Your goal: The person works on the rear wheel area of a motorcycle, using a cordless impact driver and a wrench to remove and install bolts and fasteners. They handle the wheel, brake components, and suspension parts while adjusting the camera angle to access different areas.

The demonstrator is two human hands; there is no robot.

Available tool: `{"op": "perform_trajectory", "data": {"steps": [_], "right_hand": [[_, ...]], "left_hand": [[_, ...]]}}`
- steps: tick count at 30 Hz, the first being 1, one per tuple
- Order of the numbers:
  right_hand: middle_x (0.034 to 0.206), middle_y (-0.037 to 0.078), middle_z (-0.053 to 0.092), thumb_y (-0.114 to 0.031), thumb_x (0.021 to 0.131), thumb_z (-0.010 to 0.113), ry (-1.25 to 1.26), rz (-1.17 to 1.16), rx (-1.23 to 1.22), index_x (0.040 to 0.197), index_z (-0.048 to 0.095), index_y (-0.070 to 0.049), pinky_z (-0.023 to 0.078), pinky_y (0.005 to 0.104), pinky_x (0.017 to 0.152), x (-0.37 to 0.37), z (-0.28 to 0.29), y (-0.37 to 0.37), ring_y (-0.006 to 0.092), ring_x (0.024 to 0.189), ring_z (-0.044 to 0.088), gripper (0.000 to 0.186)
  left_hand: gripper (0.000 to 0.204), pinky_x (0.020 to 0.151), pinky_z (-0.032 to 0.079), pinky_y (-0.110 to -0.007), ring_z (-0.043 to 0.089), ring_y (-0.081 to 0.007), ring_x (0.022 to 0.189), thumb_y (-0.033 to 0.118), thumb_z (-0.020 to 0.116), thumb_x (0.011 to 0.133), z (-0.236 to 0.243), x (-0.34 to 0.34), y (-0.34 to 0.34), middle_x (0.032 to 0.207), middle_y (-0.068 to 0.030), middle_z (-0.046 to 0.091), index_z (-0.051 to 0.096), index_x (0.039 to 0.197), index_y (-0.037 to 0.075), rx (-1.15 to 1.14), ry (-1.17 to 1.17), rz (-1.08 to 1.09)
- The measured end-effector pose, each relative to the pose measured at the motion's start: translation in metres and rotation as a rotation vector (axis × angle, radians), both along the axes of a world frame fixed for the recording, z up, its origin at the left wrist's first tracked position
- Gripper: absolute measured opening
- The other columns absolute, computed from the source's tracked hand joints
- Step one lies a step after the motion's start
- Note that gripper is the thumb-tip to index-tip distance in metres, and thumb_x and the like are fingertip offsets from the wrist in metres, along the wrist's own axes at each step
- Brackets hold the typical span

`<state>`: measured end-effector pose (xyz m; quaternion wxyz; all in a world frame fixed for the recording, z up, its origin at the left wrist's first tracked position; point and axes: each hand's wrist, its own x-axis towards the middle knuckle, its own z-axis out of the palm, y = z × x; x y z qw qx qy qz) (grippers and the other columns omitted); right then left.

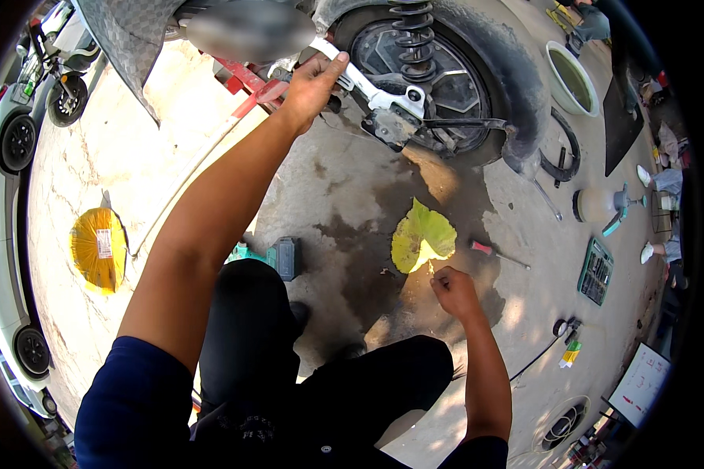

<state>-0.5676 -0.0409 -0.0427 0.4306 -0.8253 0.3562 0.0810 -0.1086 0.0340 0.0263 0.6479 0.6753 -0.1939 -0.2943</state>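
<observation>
A: So, the hands?
B: Left hand [313,82] grips the white swingarm [371,90] beside the rear wheel [446,78]; right hand [454,291] hangs loosely curled over bare concrete floor [344,187].
A: Counts?
B: One yellow leaf [422,234], one red-handled screwdriver [493,251], one teal battery [285,258].

Yellow bag [422,237], red-handled screwdriver [497,252], green socket tray [596,271], yellow disc [98,248]

Stained concrete floor [344,187] with tools and scraps scattered on it

A yellow-green crumpled sheet [422,234] lies by a dark wet patch, a red-handled screwdriver [497,252] just to its right; a green socket tray [596,271] sits farther right, a teal power tool [278,256] to the left, a yellow round bundle [98,248] well apart.
</observation>
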Motion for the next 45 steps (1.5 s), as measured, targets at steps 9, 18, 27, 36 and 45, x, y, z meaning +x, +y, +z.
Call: {"op": "perform_trajectory", "data": {"steps": [9,18,27,36,45], "right_hand": [[0.084,0.016,0.072,-0.016,0.086,0.070,0.003,-0.096,0.203,0.096,0.069,0.003,0.054,0.0328,0.068,-0.056,-0.060,0.012,0.0227,0.072,0.070,0.021],[0.077,0.009,0.068,-0.009,0.090,0.066,0.009,-0.452,0.550,0.095,0.068,0.005,0.051,0.0292,0.059,-0.156,-0.089,0.032,0.0153,0.063,0.063,0.015],[0.079,0.016,0.071,-0.017,0.086,0.069,0.047,-0.068,-0.028,0.094,0.070,0.003,0.055,0.0336,0.065,-0.054,-0.030,-0.007,0.0225,0.067,0.069,0.021],[0.070,0.006,0.065,-0.031,0.088,0.074,-0.265,0.024,0.277,0.095,0.070,0.001,0.051,0.0285,0.064,0.203,-0.022,0.023,0.0136,0.066,0.062,0.034],[0.084,0.010,0.069,-0.025,0.101,0.057,-1.345,-0.886,0.919,0.111,0.064,0.000,0.055,0.0311,0.066,0.335,-0.035,0.089,0.0174,0.067,0.065,0.027]], "left_hand": [[0.053,0.076,0.049,-0.031,0.059,-0.0141,0.075,0.054,0.073,0.085,0.043,-0.018,-0.003,0.084,-0.0046,0.066,0.068,0.097,0.002,0.286,-0.032,0.035],[0.072,0.086,0.049,-0.034,0.061,-0.0207,0.093,0.063,0.071,0.082,0.036,0.002,-0.002,0.098,-0.0149,0.068,0.071,0.101,-0.006,0.511,-0.240,0.063],[0.070,0.089,0.048,-0.037,0.062,-0.0202,0.095,0.062,0.071,0.082,0.064,0.007,0.003,0.099,-0.0137,0.070,0.071,0.102,-0.004,0.479,-0.207,-0.191],[0.039,0.104,0.042,-0.031,0.062,-0.0201,0.110,0.028,0.052,0.100,0.043,0.064,0.010,0.119,-0.0123,0.067,0.062,0.120,-0.004,0.296,-0.133,-0.548],[0.066,0.104,0.042,-0.045,0.053,-0.0385,0.120,0.021,0.068,0.084,-0.025,0.092,0.065,0.132,-0.0224,0.054,0.042,0.141,0.002,-0.015,-1.297,-0.787]]}}
